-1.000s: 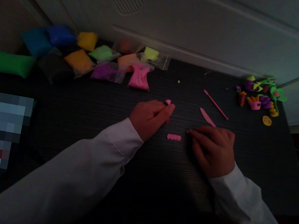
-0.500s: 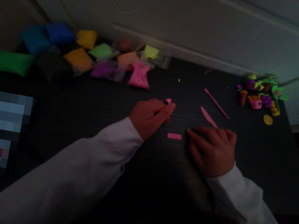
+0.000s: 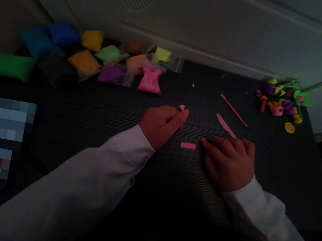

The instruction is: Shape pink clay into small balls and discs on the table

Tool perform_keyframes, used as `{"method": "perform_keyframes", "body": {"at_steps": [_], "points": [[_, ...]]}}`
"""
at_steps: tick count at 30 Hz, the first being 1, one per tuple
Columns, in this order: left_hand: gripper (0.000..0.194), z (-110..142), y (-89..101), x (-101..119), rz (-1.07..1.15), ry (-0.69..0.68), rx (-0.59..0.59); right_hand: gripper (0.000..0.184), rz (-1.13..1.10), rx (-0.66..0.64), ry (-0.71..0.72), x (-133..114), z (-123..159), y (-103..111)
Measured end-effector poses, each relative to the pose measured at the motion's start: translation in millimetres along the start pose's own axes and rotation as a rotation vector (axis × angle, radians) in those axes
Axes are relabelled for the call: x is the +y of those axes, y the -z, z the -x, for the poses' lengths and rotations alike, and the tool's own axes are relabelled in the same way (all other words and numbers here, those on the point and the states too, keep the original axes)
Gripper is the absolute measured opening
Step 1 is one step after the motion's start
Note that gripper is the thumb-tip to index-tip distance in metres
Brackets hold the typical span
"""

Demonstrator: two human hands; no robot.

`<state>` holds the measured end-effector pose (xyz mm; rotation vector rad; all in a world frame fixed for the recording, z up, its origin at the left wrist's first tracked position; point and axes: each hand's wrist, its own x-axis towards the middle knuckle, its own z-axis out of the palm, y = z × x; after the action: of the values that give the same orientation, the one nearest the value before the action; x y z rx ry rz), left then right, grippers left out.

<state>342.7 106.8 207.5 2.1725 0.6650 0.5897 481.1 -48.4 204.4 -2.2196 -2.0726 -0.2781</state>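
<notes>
My left hand [image 3: 162, 125] is closed in the middle of the table, thumb on top. From between its fingers pokes the rounded tip of a small pink piece of clay [image 3: 181, 107]; the rest of that piece is covered. Just below and to the right lies a short row of overlapping pink clay discs [image 3: 188, 145], touched by neither hand. My right hand [image 3: 230, 162] lies on the tabletop with its index finger stretched toward the discs. Beyond it, a pink clay knife [image 3: 225, 124] runs up to the knuckles, its lower end hidden. Contact with the knife is unclear.
A thin pink modelling stick [image 3: 234, 110] lies past the knife. Several bags of coloured clay, among them a pink clay bag [image 3: 151, 80], line the back left of the dark table [image 3: 85, 124]. Small clay figures [image 3: 276, 109] cluster at the back right, below a white panel [image 3: 226, 32].
Both hands keep almost the same place and pose. The view has shifted very slightly; the pink piece stays in my left hand and the discs have not moved.
</notes>
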Motion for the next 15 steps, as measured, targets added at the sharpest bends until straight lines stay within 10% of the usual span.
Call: {"method": "perform_keyframes", "body": {"at_steps": [15], "points": [[0.045, 0.1, -1.2, 1.0, -0.005, 0.009, 0.01, 0.032, 0.013, -0.057, -0.024, -1.4, -1.0, 0.5]]}}
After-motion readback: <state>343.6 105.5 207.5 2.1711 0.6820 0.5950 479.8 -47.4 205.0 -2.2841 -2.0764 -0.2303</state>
